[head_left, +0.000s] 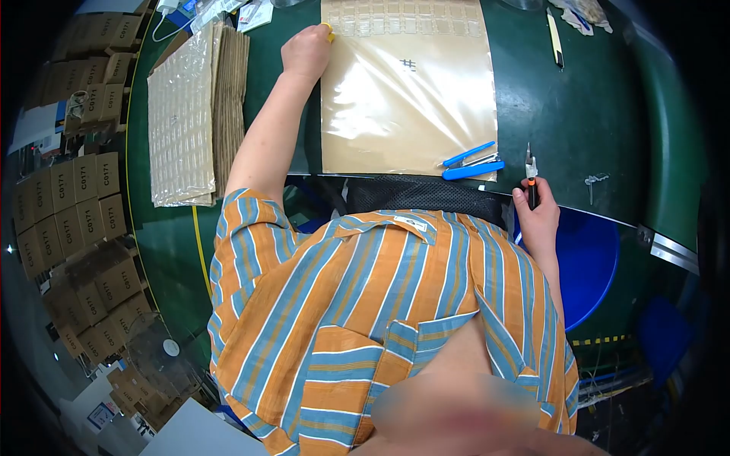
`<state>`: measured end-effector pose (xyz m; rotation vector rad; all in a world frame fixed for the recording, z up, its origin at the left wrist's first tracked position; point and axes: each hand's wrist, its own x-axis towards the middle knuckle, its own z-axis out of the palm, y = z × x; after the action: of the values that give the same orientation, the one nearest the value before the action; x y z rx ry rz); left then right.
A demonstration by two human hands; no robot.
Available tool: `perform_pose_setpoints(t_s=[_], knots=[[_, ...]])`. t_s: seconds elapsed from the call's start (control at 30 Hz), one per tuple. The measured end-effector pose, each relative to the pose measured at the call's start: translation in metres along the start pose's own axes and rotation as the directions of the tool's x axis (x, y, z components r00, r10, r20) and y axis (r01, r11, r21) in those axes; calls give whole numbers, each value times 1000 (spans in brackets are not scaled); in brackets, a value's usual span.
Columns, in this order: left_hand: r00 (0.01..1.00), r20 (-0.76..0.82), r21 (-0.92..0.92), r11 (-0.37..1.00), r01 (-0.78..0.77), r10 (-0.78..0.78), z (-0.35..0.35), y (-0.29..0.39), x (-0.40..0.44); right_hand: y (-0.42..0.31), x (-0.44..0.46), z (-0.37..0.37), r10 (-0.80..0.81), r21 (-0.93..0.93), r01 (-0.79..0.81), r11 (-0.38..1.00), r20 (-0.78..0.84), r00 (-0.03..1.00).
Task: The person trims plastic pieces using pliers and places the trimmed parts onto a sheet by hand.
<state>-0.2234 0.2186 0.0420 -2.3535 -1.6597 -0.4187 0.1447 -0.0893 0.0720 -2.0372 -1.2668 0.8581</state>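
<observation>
A flat brown sheet under shiny clear film (395, 106) lies on the green table, with a row of small clear rectangular pieces along its far end. My left hand (306, 53) is closed at the sheet's far left edge, around a small yellow object (328, 30) that is mostly hidden. Near the table's front edge, to the right of the sheet, my right hand (538, 215) grips a slim tool (531, 175) with a black and orange handle and a pointed metal tip facing away from me. A blue stapler (473, 170) rests on the sheet's near right corner.
A stack of film-covered brown sheets (182, 121) stands at left. A yellow and black cutter (556, 39) lies at the far right, near crumpled scraps (584, 14). Clear plastic bits (594, 181) lie right of my right hand. A blue round stool (589, 266) is below the table edge.
</observation>
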Motion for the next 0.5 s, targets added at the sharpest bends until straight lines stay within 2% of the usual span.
perform_pose_setpoints(t_s=[0.5], knots=[[998, 21, 3, 999, -53, 53, -2, 3, -5, -3, -1, 0, -2, -30, 2, 1000, 5, 1000]])
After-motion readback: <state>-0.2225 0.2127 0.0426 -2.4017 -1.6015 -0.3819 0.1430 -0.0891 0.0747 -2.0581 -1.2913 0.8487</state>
